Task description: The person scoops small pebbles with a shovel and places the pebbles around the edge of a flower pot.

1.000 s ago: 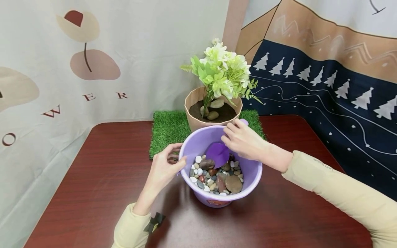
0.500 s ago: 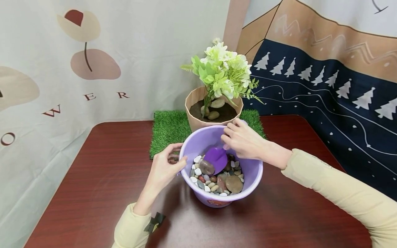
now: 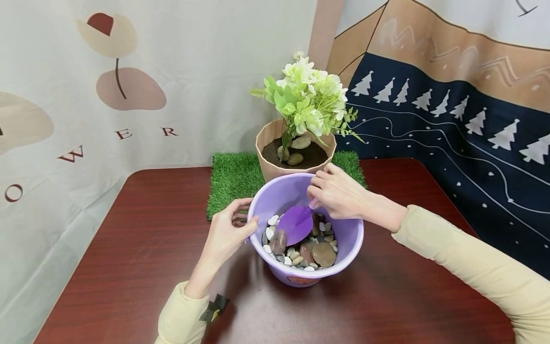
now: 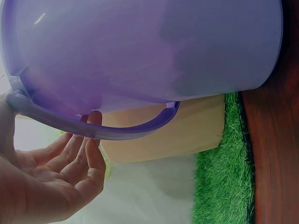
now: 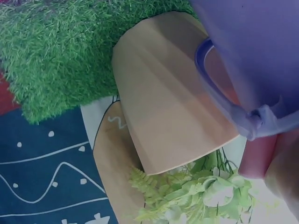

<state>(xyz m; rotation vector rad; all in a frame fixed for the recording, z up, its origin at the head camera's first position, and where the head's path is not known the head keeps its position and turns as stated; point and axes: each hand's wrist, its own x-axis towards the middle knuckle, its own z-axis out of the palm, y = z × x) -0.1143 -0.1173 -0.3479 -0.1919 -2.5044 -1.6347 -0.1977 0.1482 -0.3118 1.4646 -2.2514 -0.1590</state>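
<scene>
Purple plastic shovel with a broad rounded blade [image 3: 295, 226] sits inside a round lilac plastic bucket [image 3: 267, 203], its blade slanting down to the left among the stones. The right hand [image 3: 339, 194] is curled round its handle above the far right part of the rim. The left hand [image 3: 227, 233] grips the bucket at the left of its rim, thumb over the edge and fingers on the outside, beside a curved lilac carrying handle [image 4: 133, 134] seen from the left wrist.

At the blade's lower left edge is a smooth, dark brown oval stone [image 3: 278, 242]. A large, flat, tan-brown stone [image 3: 324, 254] lies to the right, and small white, grey and beige pebbles [image 3: 296, 259] spread around both.

The bucket is on a reddish-brown wooden desk [image 3: 172, 215], just in front of a faceted beige flowerpot [image 3: 268, 167]. That pot stands on a mat of green artificial grass [image 3: 236, 181] and contains dark brown soil [image 3: 311, 155], three smooth beige stones [image 3: 301, 142] and a leafy bunch of white flowers [image 3: 315, 95]. Behind hang a pale cloth with flower shapes and letters [image 3: 193, 71] and a navy cloth with white trees [image 3: 455, 148].
</scene>
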